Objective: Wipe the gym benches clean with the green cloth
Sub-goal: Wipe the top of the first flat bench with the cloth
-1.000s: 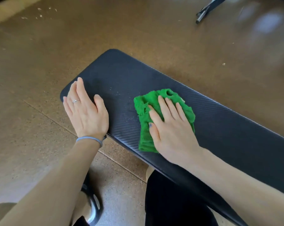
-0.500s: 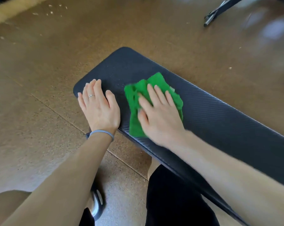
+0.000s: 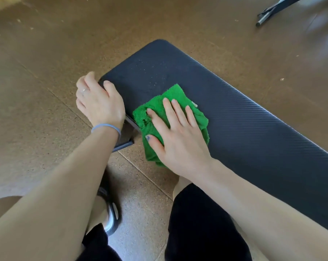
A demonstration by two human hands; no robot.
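Observation:
A black padded gym bench (image 3: 244, 117) runs from the upper middle down to the right edge. A crumpled green cloth (image 3: 153, 112) lies on its near edge, partly hanging over the side. My right hand (image 3: 174, 132) presses flat on the cloth with straight fingers. My left hand (image 3: 99, 102) grips the bench's near left corner, thumb on top and fingers curled over the edge. White specks dot the pad's far end beyond the cloth.
Brown speckled floor (image 3: 46, 81) surrounds the bench. A black metal frame leg (image 3: 272, 10) lies at the top right. My knees in black shorts and a sandalled foot (image 3: 110, 213) are below the bench. A dark bench support (image 3: 125, 136) shows under the corner.
My left hand has slid off the pad's top and now grips the corner edge. My right hand has drawn the cloth back toward the near edge.

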